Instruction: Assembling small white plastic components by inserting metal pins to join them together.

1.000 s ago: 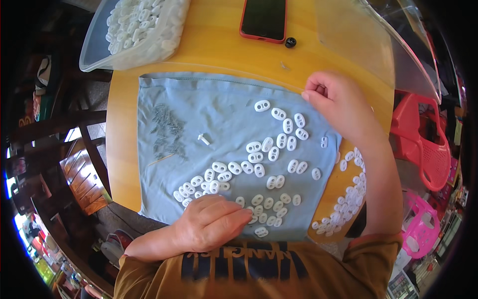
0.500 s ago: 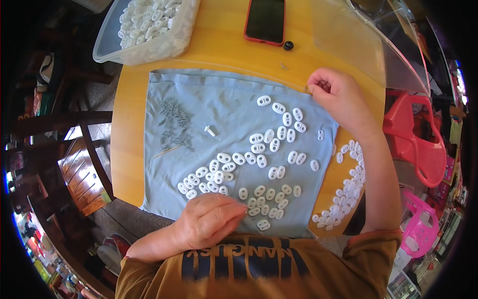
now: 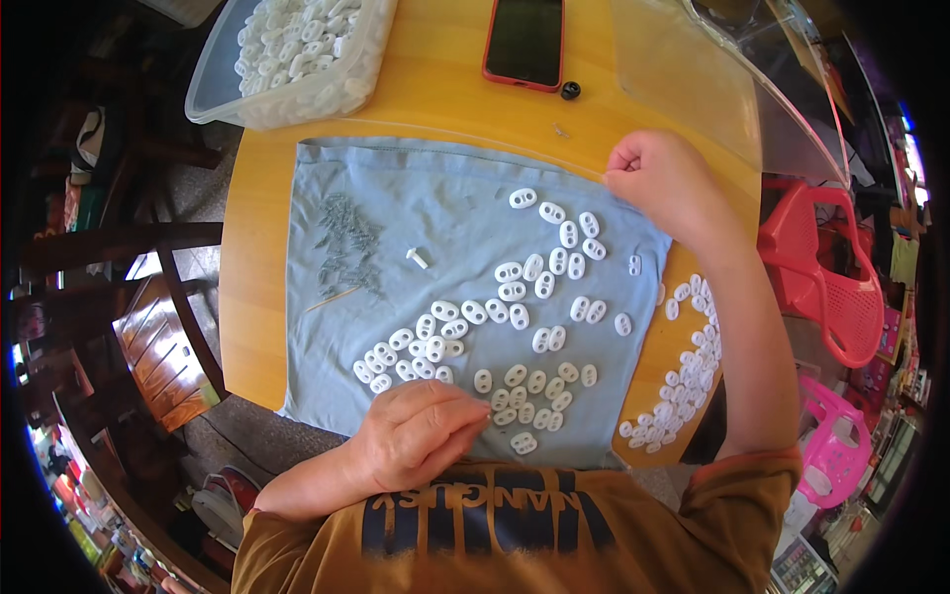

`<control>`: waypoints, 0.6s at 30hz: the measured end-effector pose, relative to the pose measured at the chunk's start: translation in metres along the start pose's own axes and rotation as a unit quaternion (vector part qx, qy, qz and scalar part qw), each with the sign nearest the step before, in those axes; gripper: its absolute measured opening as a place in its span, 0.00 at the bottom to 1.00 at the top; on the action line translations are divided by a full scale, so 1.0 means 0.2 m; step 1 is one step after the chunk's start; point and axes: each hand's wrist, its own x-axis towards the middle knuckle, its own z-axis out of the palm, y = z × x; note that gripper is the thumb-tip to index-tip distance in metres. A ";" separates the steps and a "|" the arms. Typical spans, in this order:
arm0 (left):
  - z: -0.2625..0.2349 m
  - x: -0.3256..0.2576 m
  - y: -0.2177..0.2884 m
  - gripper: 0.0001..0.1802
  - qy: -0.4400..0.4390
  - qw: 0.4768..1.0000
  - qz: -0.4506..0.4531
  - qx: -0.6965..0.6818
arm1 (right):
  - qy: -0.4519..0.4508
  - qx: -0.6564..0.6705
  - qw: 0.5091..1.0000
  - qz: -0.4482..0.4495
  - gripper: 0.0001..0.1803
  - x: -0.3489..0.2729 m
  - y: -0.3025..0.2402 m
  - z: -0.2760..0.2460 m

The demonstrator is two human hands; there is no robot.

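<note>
My left hand (image 3: 421,431) is over the near edge of a blue-grey cloth (image 3: 445,218), its fingertips pinched together beside several white oval two-hole plastic pieces (image 3: 524,401). Whatever the pinch holds is too small to make out. At the cloth's far right edge my right hand (image 3: 661,180) is closed, thumb and fingertips together; any thing between them is hidden. More white oval pieces (image 3: 495,312) run diagonally across the cloth. On its left part is a heap of small metal screws (image 3: 346,247), with a thin yellowish stick (image 3: 332,299) at the heap's near side. A small white peg-like piece (image 3: 418,257) lies alone.
A clear plastic tub (image 3: 317,107) full of white pieces stands at the far left of the yellow table (image 3: 445,104). Beyond the cloth lie a phone (image 3: 524,45) and a small black knob (image 3: 570,90). More white pieces (image 3: 683,386) pile along the right. Red chair (image 3: 821,272) at right.
My right hand has curled further shut at the cloth's far right edge and turned slightly. The left hand keeps its pinch in the same place. The pieces lie as before.
</note>
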 end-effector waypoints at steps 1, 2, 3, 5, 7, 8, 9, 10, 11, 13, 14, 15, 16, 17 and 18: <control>0.00 -0.01 0.01 0.18 0.008 1.000 0.003 -0.001 | 0.005 -0.039 0.999 -0.003 0.05 -0.01 -0.04 -0.01; 0.00 -0.01 0.00 0.18 0.011 1.000 0.001 -0.003 | 0.007 -0.074 0.997 -0.001 0.05 -0.01 -0.04 0.00; 0.01 -0.01 0.00 0.18 0.008 1.000 -0.001 -0.004 | 0.005 -0.073 0.997 0.001 0.05 -0.01 -0.04 0.02; 0.01 -0.03 0.01 0.17 0.012 1.000 -0.006 -0.005 | 0.059 -0.150 0.986 -0.050 0.03 -0.04 -0.06 0.05; 0.01 -0.07 0.03 0.17 0.020 1.000 -0.006 -0.003 | 0.084 -0.152 0.981 -0.083 0.04 -0.08 -0.06 0.07; 0.00 -0.08 0.04 0.16 0.025 1.000 -0.011 -0.002 | 0.104 -0.151 0.976 -0.114 0.05 -0.10 -0.08 0.08; -0.01 -0.10 0.05 0.16 0.033 0.999 -0.040 -0.011 | 0.101 -0.151 0.976 -0.117 0.05 -0.13 -0.10 0.09; -0.02 -0.11 0.05 0.16 0.041 0.996 -0.071 -0.020 | 0.120 -0.062 0.985 -0.106 0.04 -0.17 -0.12 0.08; -0.03 -0.15 0.07 0.11 0.051 0.983 -0.153 -0.089 | 0.131 0.029 0.986 -0.096 0.03 -0.21 -0.15 0.09; -0.02 -0.17 0.11 0.07 0.120 0.876 -0.311 -0.350 | 0.105 0.201 0.967 -0.112 0.02 -0.34 -0.19 0.11; -0.03 -0.17 0.11 0.08 0.128 0.842 -0.317 -0.418 | 0.072 0.252 0.962 -0.073 0.03 -0.44 -0.25 0.11; -0.03 -0.17 0.10 0.09 0.124 0.815 -0.298 -0.481 | 0.061 0.253 0.963 -0.071 0.03 -0.52 -0.26 0.15; -0.03 -0.17 0.10 0.10 0.127 0.810 -0.289 -0.495 | 0.047 0.310 0.946 -0.078 0.03 -0.60 -0.27 0.19; -0.02 -0.17 0.12 0.10 0.130 0.805 -0.279 -0.508 | 0.035 0.367 0.926 -0.085 0.04 -0.67 -0.28 0.22; -0.01 -0.17 0.13 0.10 0.136 0.804 -0.281 -0.506 | 0.010 0.395 0.914 -0.091 0.04 -0.73 -0.29 0.26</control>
